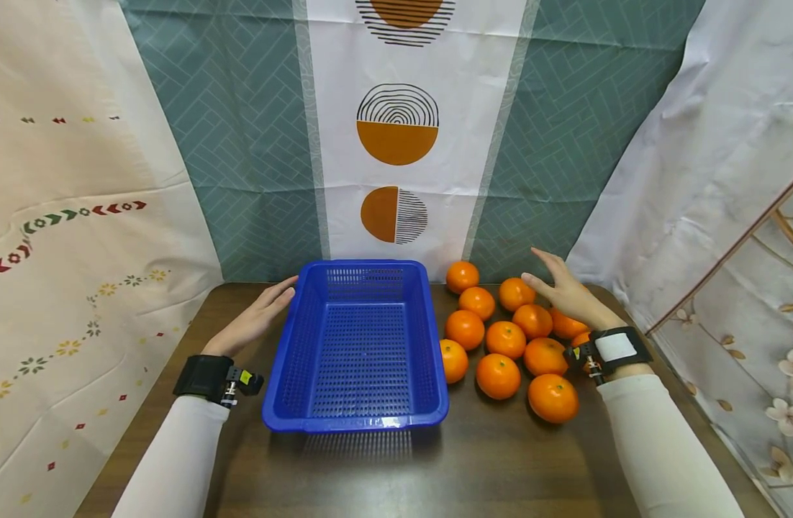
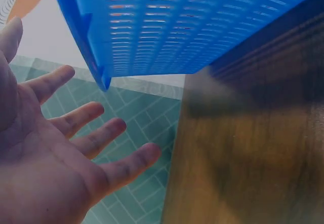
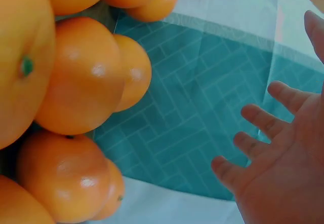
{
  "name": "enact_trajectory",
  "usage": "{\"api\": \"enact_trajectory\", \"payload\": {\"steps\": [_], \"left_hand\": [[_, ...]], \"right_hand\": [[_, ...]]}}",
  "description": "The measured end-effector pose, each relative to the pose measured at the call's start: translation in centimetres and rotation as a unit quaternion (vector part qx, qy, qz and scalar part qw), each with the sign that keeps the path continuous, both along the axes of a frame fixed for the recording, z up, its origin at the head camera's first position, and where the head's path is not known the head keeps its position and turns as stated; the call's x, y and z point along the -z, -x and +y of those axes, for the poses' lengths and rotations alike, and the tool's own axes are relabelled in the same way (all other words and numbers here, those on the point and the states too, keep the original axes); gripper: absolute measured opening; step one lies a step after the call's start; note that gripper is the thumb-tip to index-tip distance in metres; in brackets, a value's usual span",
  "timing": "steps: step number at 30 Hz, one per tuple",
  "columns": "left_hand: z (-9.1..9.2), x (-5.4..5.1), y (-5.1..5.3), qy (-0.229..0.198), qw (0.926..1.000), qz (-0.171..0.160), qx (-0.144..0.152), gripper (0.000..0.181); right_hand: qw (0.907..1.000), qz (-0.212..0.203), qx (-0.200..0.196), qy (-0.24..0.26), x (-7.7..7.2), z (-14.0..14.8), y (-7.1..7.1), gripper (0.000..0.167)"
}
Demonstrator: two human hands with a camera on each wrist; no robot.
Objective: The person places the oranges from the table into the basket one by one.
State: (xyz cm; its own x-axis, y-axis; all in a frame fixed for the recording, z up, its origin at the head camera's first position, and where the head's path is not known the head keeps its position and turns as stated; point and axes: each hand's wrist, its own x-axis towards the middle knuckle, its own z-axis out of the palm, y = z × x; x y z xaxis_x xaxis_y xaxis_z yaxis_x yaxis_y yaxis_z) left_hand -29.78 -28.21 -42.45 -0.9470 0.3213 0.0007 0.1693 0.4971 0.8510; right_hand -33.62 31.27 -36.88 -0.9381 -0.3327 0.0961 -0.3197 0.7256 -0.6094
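A blue perforated plastic basket (image 1: pixel 364 423) stands on the table, its inside bare. Beside its left rim my left hand (image 1: pixel 257 316) hovers with fingers extended, holding nothing. In the left wrist view the spread fingers of the left hand (image 2: pixel 66 143) are apart from the basket's slotted wall (image 2: pixel 152 31). Several oranges (image 1: pixel 505 339) lie grouped to the right of the basket. Over the back right of that group is my right hand (image 1: pixel 571 293), thumb and fingers parted, with nothing in its grasp. The right wrist view shows this hand (image 3: pixel 283 158) apart from the oranges (image 3: pixel 81 77).
The brown wooden table (image 1: pixel 487 467) reaches toward me in front of the basket. A patterned cloth (image 1: pixel 396 65) hangs along the table's back edge. Cream fabric (image 1: pixel 79 288) hangs on the left and a white floral cloth (image 1: pixel 727 252) on the right.
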Motion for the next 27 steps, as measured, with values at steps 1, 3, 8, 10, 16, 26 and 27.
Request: {"api": "enact_trajectory", "payload": {"steps": [1, 3, 8, 10, 16, 26, 27], "left_hand": [[0.0, 0.2, 0.0, -0.004, 1.0, -0.002, 0.0, 0.065], [0.1, 0.5, 0.1, -0.01, 0.9999, -0.006, 0.001, 0.065], [0.3, 1.1, 0.2, -0.018, 0.9998, -0.012, -0.001, 0.067], [0.3, 1.4, 0.2, -0.031, 0.9994, -0.016, -0.002, 0.068], [0.7, 2.3, 0.1, -0.076, 0.9964, -0.038, -0.003, 0.075], [1.0, 3.1, 0.3, -0.078, 0.9954, -0.053, -0.015, 0.081], [1.1, 3.1, 0.4, -0.076, 0.9954, -0.055, -0.016, 0.082]], "right_hand": [[1.0, -0.002, 0.004, 0.004, 0.1, 0.3, -0.1, 0.077], [0.9998, -0.006, 0.01, 0.015, 0.3, 0.7, -0.4, 0.077], [0.9992, -0.01, 0.028, 0.028, 1.0, 1.8, -0.8, 0.076], [0.999, -0.005, 0.034, 0.028, 1.2, 2.1, -1.0, 0.076], [0.9979, 0.013, 0.053, 0.036, 2.4, 3.9, -2.1, 0.075], [0.9941, 0.026, 0.092, 0.051, 4.4, 6.9, -3.7, 0.076], [0.9933, 0.028, 0.098, 0.055, 4.6, 7.1, -3.9, 0.076]]}}
